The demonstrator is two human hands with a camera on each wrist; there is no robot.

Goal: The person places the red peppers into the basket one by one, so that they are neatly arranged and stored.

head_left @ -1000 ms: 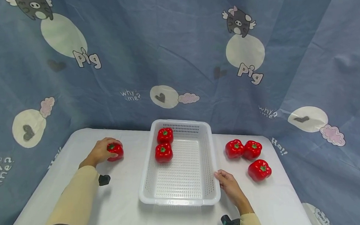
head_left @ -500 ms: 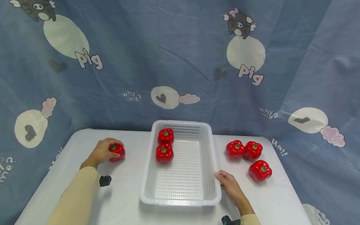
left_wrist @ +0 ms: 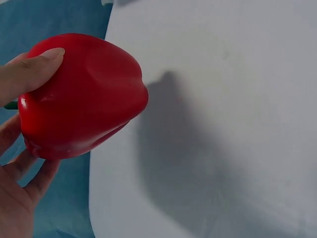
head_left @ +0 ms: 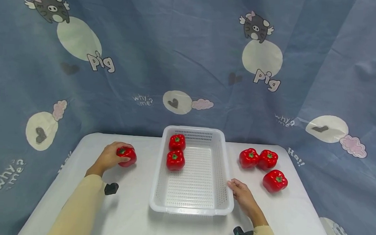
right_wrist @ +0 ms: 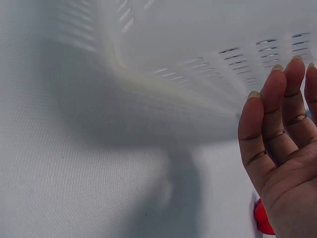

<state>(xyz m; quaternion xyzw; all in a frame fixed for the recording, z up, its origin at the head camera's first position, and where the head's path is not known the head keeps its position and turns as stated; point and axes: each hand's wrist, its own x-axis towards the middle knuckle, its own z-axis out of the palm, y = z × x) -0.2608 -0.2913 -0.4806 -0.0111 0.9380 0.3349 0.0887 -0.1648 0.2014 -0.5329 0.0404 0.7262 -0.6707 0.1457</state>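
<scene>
My left hand (head_left: pixel 110 158) grips a glossy red bell pepper (head_left: pixel 126 156) at the table's left side. In the left wrist view the bell pepper (left_wrist: pixel 84 96) lies between the thumb and the fingers, its green stem partly hidden, and a shadow falls on the cloth apart from it. My right hand (head_left: pixel 243 196) holds the right rim of a white plastic basket (head_left: pixel 192 211). From the right wrist, the fingers (right_wrist: pixel 272 99) are seen against the basket's slotted outer wall; the thumb is out of that view. Two red bell peppers (head_left: pixel 176 160) sit in the basket's left part.
Three more red bell peppers (head_left: pixel 275 180) lie on the white-covered table (head_left: pixel 128 215), right of the basket. A blue curtain (head_left: pixel 192 52) with pig prints hangs behind the table's back edge.
The bell pepper in my left hand has risen a little and shifted slightly right. My right hand stays at the basket's rim. The whole head view has shifted slightly.
</scene>
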